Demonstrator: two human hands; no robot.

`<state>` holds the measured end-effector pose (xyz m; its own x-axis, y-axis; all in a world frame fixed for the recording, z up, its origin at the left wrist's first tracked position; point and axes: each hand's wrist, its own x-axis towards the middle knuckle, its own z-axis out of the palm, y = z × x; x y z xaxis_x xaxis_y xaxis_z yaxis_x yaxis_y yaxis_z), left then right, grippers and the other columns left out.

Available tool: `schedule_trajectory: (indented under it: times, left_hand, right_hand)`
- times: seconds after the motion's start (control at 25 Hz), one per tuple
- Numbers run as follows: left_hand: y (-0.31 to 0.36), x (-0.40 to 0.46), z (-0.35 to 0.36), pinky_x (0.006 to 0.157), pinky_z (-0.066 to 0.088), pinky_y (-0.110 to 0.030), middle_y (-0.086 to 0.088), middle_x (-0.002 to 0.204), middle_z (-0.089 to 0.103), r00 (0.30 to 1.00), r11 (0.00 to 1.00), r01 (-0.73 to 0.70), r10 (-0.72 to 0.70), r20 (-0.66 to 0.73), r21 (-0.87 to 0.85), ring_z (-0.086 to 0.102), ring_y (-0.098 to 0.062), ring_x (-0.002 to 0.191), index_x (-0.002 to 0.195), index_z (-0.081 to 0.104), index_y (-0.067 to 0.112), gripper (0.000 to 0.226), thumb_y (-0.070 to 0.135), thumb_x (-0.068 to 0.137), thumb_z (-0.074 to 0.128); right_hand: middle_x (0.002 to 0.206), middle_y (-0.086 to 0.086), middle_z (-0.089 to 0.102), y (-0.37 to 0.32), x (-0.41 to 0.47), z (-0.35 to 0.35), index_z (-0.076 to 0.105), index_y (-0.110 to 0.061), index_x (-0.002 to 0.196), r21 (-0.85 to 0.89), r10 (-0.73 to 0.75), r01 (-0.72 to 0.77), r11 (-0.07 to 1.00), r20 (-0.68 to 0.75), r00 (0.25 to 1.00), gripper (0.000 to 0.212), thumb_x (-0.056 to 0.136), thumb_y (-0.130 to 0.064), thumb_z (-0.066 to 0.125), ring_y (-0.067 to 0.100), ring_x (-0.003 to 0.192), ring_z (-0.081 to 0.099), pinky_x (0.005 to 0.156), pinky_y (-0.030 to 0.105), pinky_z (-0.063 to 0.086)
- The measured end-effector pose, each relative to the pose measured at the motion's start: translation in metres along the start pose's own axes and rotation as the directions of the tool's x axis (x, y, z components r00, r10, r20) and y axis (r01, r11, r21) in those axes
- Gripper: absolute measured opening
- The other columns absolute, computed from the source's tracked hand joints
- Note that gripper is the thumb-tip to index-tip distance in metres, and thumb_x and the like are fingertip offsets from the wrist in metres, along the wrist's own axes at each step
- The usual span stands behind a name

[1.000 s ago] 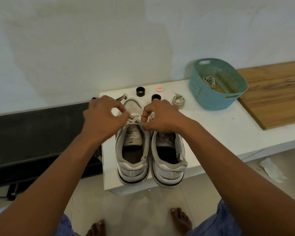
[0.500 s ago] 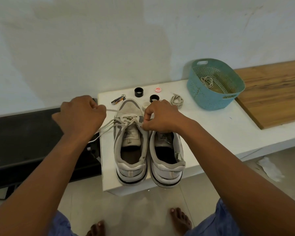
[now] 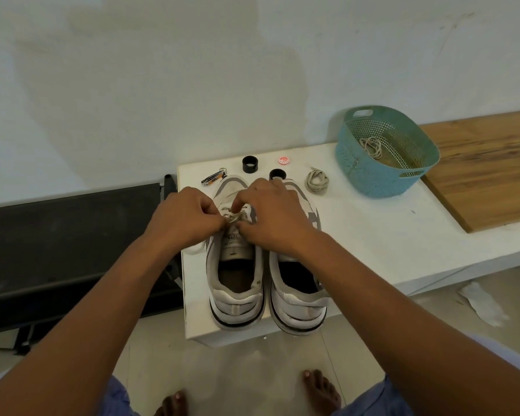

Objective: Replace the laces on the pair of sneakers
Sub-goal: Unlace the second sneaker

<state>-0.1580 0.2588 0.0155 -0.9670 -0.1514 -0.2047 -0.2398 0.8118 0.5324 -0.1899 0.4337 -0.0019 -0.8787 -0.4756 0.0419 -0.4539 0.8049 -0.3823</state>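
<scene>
Left hand [image 3: 186, 220] back at flat woven lace [image 3: 233, 217], fingers [image 3: 219, 219] pinched

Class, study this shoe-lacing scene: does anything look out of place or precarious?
Yes: both sneakers' heels overhang the white table's front edge, so a tug might tip them. A crumpled white scrap lies on the floor.

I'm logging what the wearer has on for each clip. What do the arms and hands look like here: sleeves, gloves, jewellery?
Both forearms are bare to the frame edge, with no sleeves showing. The left hand and right hand wear no gloves, and no rings, watch or bracelets are visible. Lower down, blue clothing covers the legs, and the feet are bare.
</scene>
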Motion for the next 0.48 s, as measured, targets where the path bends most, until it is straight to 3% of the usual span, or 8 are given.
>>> schedule_trajectory:
  times: [0.12,0.24,0.36,0.48]
  left_hand:
    - [-0.001,0.001,-0.003,0.056,0.043,-0.022,0.017,0.061,0.068,0.999,0.994,0.045,-0.044,0.011,-0.103,0.062,-0.009,0.062,0.070,0.079,0.027,0.013,0.027,0.083,0.083]
    - [-0.002,0.003,-0.003,0.060,0.043,-0.023,0.015,0.062,0.069,0.996,0.983,0.087,-0.085,0.018,-0.162,0.062,-0.012,0.066,0.073,0.080,0.023,0.011,0.028,0.082,0.084]
    - [-0.004,0.004,-0.004,0.067,0.051,-0.029,0.009,0.070,0.074,0.994,0.982,0.111,-0.108,0.030,-0.154,0.068,-0.016,0.075,0.071,0.080,0.022,0.014,0.030,0.082,0.084]
    - [-0.005,0.003,-0.004,0.075,0.058,-0.038,0.000,0.075,0.077,0.994,0.982,0.110,-0.104,0.045,-0.156,0.071,-0.027,0.080,0.072,0.080,0.018,0.016,0.030,0.082,0.083]
  right_hand:
    - [0.122,-0.001,0.059,-0.007,-0.002,0.013,0.071,-0.030,0.110,-0.122,-0.047,0.038,0.992,-0.069,0.997,0.022,0.089,-0.035,0.066,0.026,0.120,0.047,0.097,0.045,0.039]
    - [0.105,-0.002,0.064,-0.012,-0.004,0.019,0.075,-0.026,0.093,-0.121,-0.049,0.026,0.992,-0.194,0.980,0.013,0.085,-0.033,0.068,0.026,0.106,0.052,0.090,0.044,0.043]
    - [0.085,-0.007,0.063,-0.010,-0.002,0.006,0.068,-0.025,0.074,0.036,0.193,-0.194,0.980,-0.383,0.903,0.006,0.075,-0.030,0.065,0.020,0.090,0.052,0.077,0.037,0.042]
    - [0.100,-0.009,0.064,0.006,0.002,-0.006,0.067,-0.032,0.090,0.177,0.345,-0.309,0.934,-0.231,0.910,0.019,0.071,-0.031,0.065,0.020,0.100,0.052,0.085,0.039,0.044]
